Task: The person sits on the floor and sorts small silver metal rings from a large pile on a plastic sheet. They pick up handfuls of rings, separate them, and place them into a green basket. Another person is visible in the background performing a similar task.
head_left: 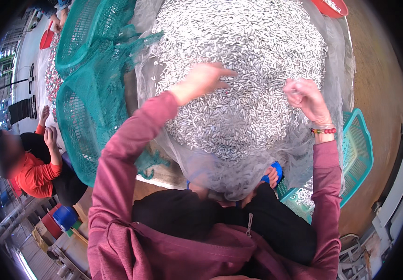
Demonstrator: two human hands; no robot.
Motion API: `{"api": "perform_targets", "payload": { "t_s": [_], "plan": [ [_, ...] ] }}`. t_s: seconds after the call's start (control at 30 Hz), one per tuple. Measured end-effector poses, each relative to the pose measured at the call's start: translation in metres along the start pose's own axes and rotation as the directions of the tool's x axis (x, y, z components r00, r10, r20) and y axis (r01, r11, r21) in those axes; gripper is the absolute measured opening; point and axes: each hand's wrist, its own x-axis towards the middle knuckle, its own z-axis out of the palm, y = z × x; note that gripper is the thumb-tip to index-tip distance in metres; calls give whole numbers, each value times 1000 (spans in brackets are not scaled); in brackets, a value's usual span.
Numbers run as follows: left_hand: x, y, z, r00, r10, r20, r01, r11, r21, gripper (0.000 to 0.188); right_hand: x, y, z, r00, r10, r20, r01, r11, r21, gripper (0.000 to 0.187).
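A wide heap of small white oblong pieces (248, 51) lies before me on a sheer white mesh cloth (201, 168). Above the left part of the heap is my left hand (205, 80), a little blurred, its fingers stretched out and apart with nothing visible in them. Over the heap's right side, my right hand (305, 97) has its fingers curled together; whatever they may hold is hidden. A beaded bracelet circles that wrist. Darker grey-white pieces lie between the two hands.
Teal plastic baskets (78, 135) draped with green netting (110, 88) stand at the left. Another teal basket (357, 154), with some white pieces, is at my right. A red bowl (332, 8) sits far right. A co-worker in an orange-red top (36, 172) sits at the left.
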Motion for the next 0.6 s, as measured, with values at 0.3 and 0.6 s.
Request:
{"api": "perform_targets", "payload": {
  "t_s": [0.3,0.6],
  "plan": [
    [58,9,68,961,265,76,-275,908,317,29,4,20,-8,978,62,-200,-39,993,115,19],
    [-22,-40,-9,983,-172,-70,186,925,331,29,33,58,-17,926,-165,-339,-205,533,-821,24]
  ]
}}
